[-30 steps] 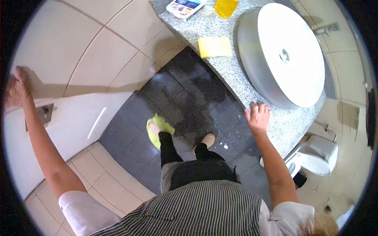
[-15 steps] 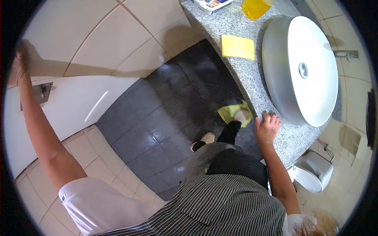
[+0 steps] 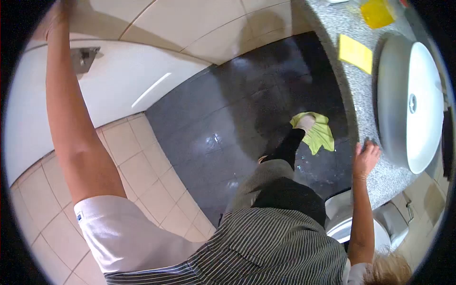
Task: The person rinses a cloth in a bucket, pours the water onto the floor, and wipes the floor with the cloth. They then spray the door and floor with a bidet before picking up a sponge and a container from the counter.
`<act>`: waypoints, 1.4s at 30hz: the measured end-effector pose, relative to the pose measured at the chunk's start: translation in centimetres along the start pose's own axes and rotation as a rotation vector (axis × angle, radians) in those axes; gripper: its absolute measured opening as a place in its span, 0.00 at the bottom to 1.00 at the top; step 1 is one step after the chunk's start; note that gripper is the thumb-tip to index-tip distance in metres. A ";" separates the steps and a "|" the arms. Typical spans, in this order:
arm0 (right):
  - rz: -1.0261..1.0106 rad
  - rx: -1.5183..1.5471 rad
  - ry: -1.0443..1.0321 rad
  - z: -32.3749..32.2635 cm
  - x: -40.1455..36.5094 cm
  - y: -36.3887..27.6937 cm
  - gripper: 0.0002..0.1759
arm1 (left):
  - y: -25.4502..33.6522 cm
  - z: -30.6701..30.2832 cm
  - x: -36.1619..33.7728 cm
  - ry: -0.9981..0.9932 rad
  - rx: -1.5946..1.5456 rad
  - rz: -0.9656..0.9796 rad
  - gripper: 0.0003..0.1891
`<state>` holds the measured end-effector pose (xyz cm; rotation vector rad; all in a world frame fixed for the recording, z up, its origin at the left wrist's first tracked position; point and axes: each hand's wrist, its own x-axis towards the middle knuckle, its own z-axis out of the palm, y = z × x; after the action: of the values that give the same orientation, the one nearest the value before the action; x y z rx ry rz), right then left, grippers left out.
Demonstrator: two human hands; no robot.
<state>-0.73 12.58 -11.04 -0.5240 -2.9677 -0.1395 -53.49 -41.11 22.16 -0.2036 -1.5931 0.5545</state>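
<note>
Both arms are spread wide: my left hand (image 3: 53, 20) is at the beige wall tiles (image 3: 175, 19), too blurred for me to tell if its fingers are open or closed, and my right hand (image 3: 366, 160) rests half open on the stone edge, with the fingers a little bent. Below my left hand is a smooth white door (image 3: 114, 78) with a square metal plate (image 3: 83, 59). Next come pale floor tiles (image 3: 130, 159), then dark tiles (image 3: 199, 142), shiny as if wet. At the right, the granite counter (image 3: 362, 97) is speckled grey, with a curved look.

The yellow-green cloth (image 3: 321, 135) is soft and crumpled, with uneven corners. It lies on the dark tiles, left of the counter, partly under my shoe (image 3: 305, 122). My black-clad leg (image 3: 289, 148) hides some floor beside it.

On the counter, a flat yellow rectangular cloth (image 3: 355, 53) lies near a container of yellow liquid (image 3: 376, 13) and the round white basin (image 3: 390, 97). My right forearm (image 3: 362, 213) partly covers the white toilet (image 3: 383, 233).
</note>
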 end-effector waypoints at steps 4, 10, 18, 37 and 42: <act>-0.071 0.021 0.081 0.5 -0.3 0.2 0.18 | -1.3 0.3 -0.4 0.097 -0.071 0.034 0.32; -0.066 0.055 0.070 0.5 -0.4 -0.4 0.17 | -0.3 -1.0 -1.0 -0.004 -0.101 -0.022 0.34; -0.056 0.057 0.062 -0.1 -0.3 -0.8 0.16 | 0.7 -2.3 -1.3 -0.139 -0.091 -0.081 0.37; 0.124 0.390 -0.081 -5.0 -9.1 -3.0 0.13 | -1.2 2.0 -0.8 -0.097 0.486 0.141 0.36; 0.756 0.422 -0.615 0.1 -32.0 -7.9 0.12 | -1.9 3.3 -1.5 0.002 0.368 0.090 0.33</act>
<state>26.37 -5.47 -16.11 -1.7993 -2.8971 0.8243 -56.18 -44.17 21.74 0.0021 -1.4552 0.9046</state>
